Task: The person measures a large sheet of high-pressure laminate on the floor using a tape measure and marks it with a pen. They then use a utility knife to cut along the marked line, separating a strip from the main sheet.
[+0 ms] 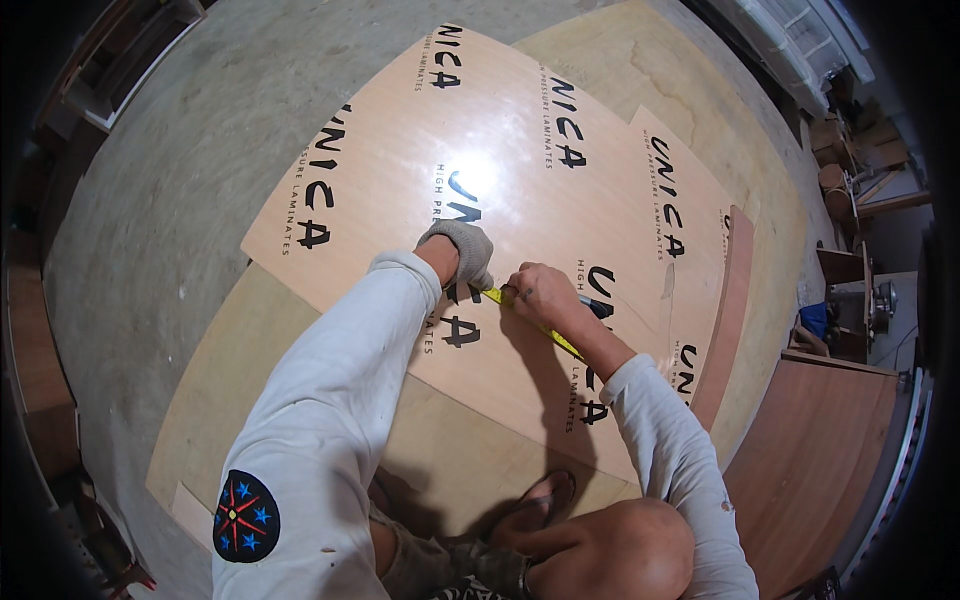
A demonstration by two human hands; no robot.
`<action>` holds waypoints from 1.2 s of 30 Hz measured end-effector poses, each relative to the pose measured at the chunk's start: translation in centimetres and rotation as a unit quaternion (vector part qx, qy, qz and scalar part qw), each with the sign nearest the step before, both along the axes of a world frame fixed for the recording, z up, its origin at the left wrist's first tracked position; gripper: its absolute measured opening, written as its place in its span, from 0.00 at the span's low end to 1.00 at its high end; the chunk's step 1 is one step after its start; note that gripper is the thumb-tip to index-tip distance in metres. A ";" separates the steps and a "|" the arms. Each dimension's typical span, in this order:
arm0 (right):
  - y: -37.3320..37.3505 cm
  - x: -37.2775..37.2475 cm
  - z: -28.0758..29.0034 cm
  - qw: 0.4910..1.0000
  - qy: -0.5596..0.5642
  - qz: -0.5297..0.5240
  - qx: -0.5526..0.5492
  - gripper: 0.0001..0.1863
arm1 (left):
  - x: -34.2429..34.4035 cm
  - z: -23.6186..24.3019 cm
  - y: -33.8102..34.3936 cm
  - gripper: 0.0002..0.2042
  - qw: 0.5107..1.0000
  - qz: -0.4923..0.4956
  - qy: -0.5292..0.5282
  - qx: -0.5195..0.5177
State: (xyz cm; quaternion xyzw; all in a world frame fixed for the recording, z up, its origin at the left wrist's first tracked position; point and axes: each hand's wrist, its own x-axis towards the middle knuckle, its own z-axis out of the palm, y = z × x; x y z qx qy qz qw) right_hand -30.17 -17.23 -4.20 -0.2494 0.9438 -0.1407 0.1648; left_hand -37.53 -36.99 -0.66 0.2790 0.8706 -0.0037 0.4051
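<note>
My left hand (460, 252), in a grey knitted glove, reaches onto a large laminate sheet (380, 130) with a pale wood-coloured face and black print. Its fingers are closed on a yellow measuring tape (565, 343) where the blade meets the sheet. The blade runs down to the right, under my right hand (543, 297). That hand is bare, its fingers pinched together just right of the glove. A small pale-blue and white end shows beside the right wrist, but what the fingers hold is mostly hidden. The tape's case is not visible.
Plywood (420, 440) lies beneath the laminate on the concrete floor (170, 160). A narrow brown strip (728, 310) rests along the sheet's right side. At right stand a brown wooden panel (815, 450) and stacked wood pieces (850, 160). My sandalled foot (545, 500) is near the sheet's front edge.
</note>
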 end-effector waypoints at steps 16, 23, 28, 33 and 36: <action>0.5 -0.3 -0.1 0.999 0.005 0.033 -0.029 0.09 | 0.1 0.0 -0.2 0.30 1.000 -0.001 0.014 0.013; -0.6 -0.7 -0.5 0.995 0.027 0.075 0.057 0.09 | 0.1 -0.3 -0.1 0.30 1.000 -0.004 0.015 0.015; -1.4 -1.9 -0.5 0.979 0.033 0.147 0.138 0.09 | 2.8 -0.4 -2.0 0.26 0.998 -0.016 0.011 0.055; -3.2 -2.3 0.5 0.947 0.035 0.229 0.221 0.09 | 8.2 -0.4 -5.0 0.26 0.997 -0.020 0.010 0.080; -3.5 -3.2 2.1 0.968 0.110 0.055 0.220 0.09 | 8.9 -0.3 -5.1 0.26 0.997 -0.025 0.009 0.079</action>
